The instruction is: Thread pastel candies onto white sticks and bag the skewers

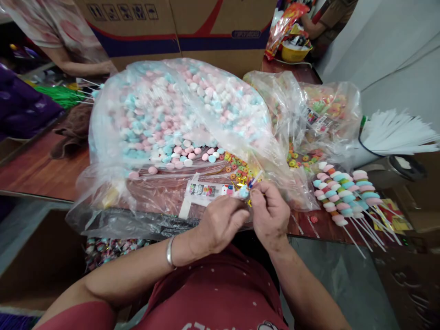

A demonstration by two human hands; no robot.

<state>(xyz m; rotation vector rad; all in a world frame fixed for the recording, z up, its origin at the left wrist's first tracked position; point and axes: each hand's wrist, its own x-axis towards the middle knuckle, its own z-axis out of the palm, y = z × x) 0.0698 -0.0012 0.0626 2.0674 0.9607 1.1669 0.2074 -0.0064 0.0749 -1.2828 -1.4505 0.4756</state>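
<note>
A clear printed wrapper (pixel 206 190) lies across the table edge in front of me, with a light blue candy (pixel 244 191) showing at its right end. My left hand (pixel 225 220) is closed around that end, its fingers curled. Close beside it, my right hand (pixel 270 211) pinches the gathered tip of the wrapper. Shiny gold twist ties (pixel 242 182) stick out near the fingertips. The exact grip is partly hidden by the fingers. Small ring-shaped gummies (pixel 237 167) are scattered just beyond the hands.
A big clear bag of pastel candies (pixel 172 105) fills the middle. Ring gummies fill another bag (pixel 330 103). Candy skewers (pixel 338 192) lie at right, below white sticks (pixel 398 130). A cardboard box (pixel 178 32) stands behind; another person's arm (pixel 75 66) is at upper left.
</note>
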